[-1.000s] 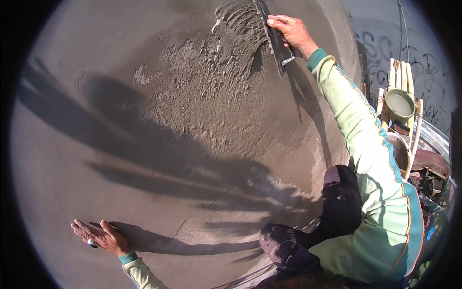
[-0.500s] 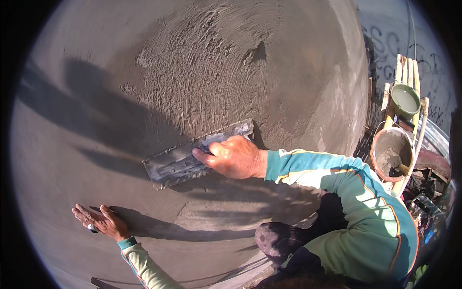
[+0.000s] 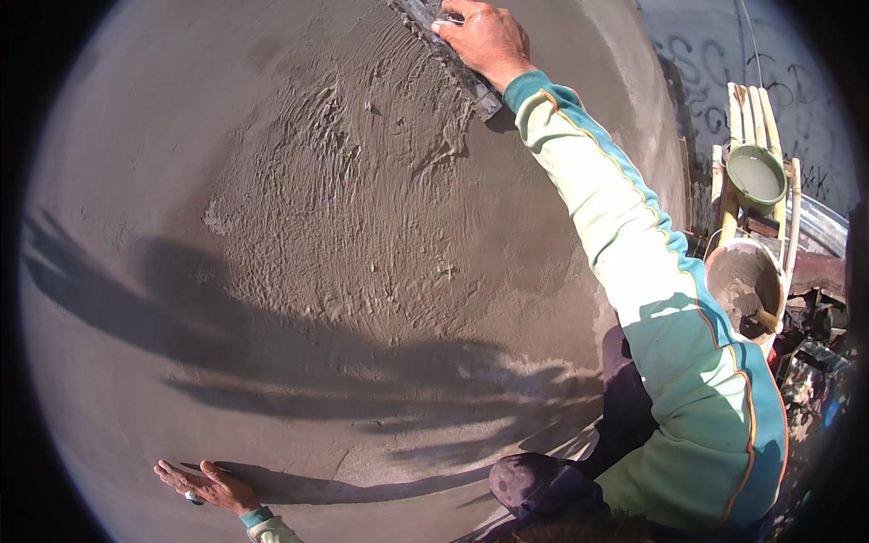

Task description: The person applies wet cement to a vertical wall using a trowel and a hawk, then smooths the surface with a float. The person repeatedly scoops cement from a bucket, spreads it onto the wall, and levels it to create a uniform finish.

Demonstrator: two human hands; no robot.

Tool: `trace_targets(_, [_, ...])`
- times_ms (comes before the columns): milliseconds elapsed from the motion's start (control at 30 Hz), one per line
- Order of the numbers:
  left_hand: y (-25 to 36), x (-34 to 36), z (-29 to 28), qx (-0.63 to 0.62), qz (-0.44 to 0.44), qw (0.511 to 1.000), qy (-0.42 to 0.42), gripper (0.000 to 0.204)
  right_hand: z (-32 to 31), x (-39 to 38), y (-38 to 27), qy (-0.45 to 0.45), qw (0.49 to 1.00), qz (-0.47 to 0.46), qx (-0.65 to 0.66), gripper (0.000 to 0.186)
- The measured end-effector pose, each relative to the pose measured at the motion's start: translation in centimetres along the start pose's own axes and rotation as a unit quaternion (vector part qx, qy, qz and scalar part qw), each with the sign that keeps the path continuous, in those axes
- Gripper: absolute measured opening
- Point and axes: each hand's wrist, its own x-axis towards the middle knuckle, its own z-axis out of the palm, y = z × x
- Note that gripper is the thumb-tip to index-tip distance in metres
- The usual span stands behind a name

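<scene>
My right hand [image 3: 489, 41] is wrapped round the grip of a long, flat plastering trowel [image 3: 475, 90]. The tool is tilted against the upper part of a grey wall [image 3: 109, 208], with wet mortar along its edge. Below it spreads a rough, ridged patch of fresh mortar [image 3: 344, 208], smoother toward both sides. Low on the left, my left hand [image 3: 213, 489] rests against the smooth wall surface, fingers stretched out and holding nothing. A ring shows on one of its fingers. The trowel's far end is cut off by the picture's top edge.
At the right, a green bucket of greyish water [image 3: 757, 176] stands on a frame of bamboo poles [image 3: 751, 109]. Nearer is a bucket of mortar [image 3: 744, 276] with a wooden handle sticking out. Clutter [image 3: 815, 362] lies beside it. Arm shadows cross the wall.
My right hand has carried the trowel from mid-wall up to the top, turning its blade to a steep slant. The mortar under its path is now exposed. My left hand appears lower in view.
</scene>
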Motion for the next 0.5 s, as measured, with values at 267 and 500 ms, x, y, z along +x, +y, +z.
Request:
trace_targets(267, [0.8, 0.6, 0.0, -0.004, -0.009, 1.000, -0.010, 0.089, 2.0, 4.5, 19.7, -0.026, 0.985, 0.168, 0.006, 0.045])
trace_targets(500, [0.4, -0.2, -0.2, 0.010, -0.027, 0.999, -0.024, 0.088, -0.2, -1.3, 25.9, -0.099, 0.833, 0.433, 0.329, 0.021])
